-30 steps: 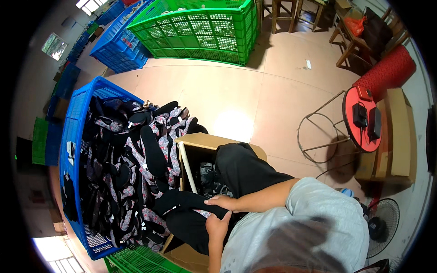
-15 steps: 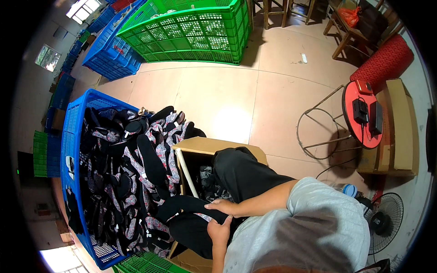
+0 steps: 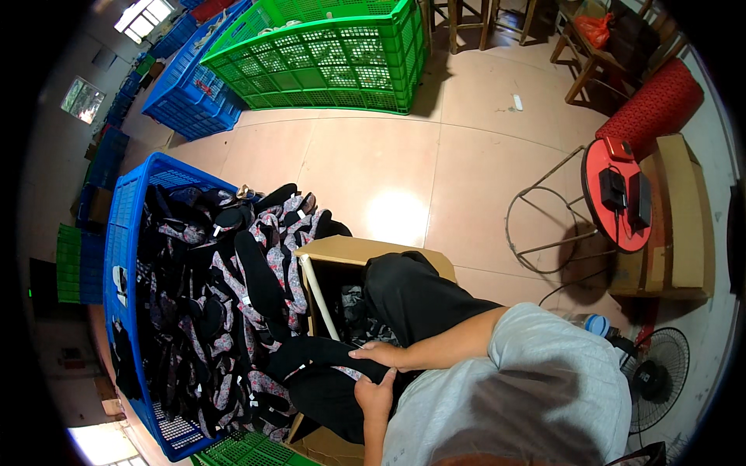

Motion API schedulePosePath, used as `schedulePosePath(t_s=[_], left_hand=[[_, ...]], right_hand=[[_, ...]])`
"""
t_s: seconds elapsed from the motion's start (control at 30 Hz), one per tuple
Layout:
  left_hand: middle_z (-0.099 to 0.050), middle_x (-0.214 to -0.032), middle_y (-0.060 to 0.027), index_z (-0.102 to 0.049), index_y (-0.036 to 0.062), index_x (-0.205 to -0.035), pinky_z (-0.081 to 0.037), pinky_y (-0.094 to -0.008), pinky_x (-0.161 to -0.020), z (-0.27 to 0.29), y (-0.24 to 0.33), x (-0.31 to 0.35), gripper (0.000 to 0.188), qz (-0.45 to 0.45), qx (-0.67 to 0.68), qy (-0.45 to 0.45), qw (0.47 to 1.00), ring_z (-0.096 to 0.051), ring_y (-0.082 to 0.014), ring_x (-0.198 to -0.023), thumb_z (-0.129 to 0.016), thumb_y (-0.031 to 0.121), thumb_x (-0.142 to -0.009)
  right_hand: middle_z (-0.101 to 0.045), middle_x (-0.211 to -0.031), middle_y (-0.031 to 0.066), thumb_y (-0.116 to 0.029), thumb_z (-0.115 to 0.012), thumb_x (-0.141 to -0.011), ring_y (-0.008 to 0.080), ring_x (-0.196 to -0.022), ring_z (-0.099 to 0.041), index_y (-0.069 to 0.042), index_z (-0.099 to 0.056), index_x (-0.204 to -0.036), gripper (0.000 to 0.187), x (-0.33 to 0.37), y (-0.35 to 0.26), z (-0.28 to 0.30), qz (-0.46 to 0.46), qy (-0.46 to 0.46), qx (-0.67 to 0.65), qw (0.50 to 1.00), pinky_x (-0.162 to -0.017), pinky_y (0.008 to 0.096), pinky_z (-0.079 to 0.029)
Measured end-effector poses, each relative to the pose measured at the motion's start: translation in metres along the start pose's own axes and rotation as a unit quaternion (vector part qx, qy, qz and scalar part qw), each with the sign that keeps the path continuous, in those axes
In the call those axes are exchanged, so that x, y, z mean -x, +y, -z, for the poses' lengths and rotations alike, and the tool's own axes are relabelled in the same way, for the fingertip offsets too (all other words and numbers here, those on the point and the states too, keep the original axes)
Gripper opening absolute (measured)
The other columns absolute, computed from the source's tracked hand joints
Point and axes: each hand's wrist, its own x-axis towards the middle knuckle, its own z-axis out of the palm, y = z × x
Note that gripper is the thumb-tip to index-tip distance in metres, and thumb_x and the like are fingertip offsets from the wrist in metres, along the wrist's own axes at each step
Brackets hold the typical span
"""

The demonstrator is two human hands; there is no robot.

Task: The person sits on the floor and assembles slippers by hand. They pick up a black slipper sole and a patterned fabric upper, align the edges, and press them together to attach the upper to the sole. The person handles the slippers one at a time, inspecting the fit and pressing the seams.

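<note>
A black cloth slipper with a strip of floral lining lies over my lap, beside the open carton. My left hand grips its edge with the thumb on top. My right hand is closed on the same slipper's upper edge, close to the left thumb. A thin, light tip shows by the right fingers, too small to name. Touching the held piece on its far left is a heap of similar black and floral slippers, which fills a blue crate.
An open cardboard carton with a white tube at its edge stands by my knee. A red round stool and a fan are on the right. A large green crate stands ahead.
The view has shifted very slightly. Both hands keep the same hold on the slipper, with hardly any movement.
</note>
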Motion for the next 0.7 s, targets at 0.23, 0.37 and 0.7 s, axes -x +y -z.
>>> schedulePosePath(t_s=[0.23, 0.37, 0.7], left_hand=[[-0.075, -0.094, -0.0096, -0.072, -0.0034, -0.098, -0.051, -0.0307, -0.079, -0.0014, -0.0071, -0.0001, 0.022, 0.004, 0.009, 0.003, 1.000, -0.068, -0.0171, -0.083, -0.078, 0.007, -0.079], [-0.075, -0.095, -0.0096, -0.072, -0.0038, -0.098, -0.051, -0.0310, -0.079, -0.0011, -0.0044, 0.0010, 0.022, 0.005, 0.016, 0.003, 1.000, -0.068, -0.0172, -0.084, -0.078, 0.007, -0.079], [-0.075, -0.095, -0.0119, -0.072, -0.0044, -0.100, -0.052, -0.0322, -0.079, -0.0007, 0.0024, 0.0035, 0.026, -0.012, 0.004, 0.005, 1.000, -0.069, -0.0201, -0.085, -0.079, 0.008, -0.079]], right_hand=[[-0.064, -0.098, 0.0098, -0.051, -0.069, -0.089, 0.0186, -0.091, -0.061, -0.002, -0.064, -0.105, 0.052, 0.0039, -0.0048, -0.0008, -0.010, 0.000, 0.010, 1.000, -0.082, 0.0293, -0.048], [-0.064, -0.099, 0.0099, -0.051, -0.068, -0.090, 0.0187, -0.092, -0.061, -0.002, -0.064, -0.107, 0.052, 0.0033, -0.0041, -0.0011, -0.014, 0.003, 0.015, 1.000, -0.083, 0.0294, -0.048], [-0.065, -0.100, 0.0095, -0.051, -0.068, -0.090, 0.0187, -0.092, -0.061, -0.002, -0.065, -0.107, 0.052, 0.0003, -0.0001, 0.0005, -0.015, -0.010, 0.003, 1.000, -0.084, 0.0298, -0.048]])
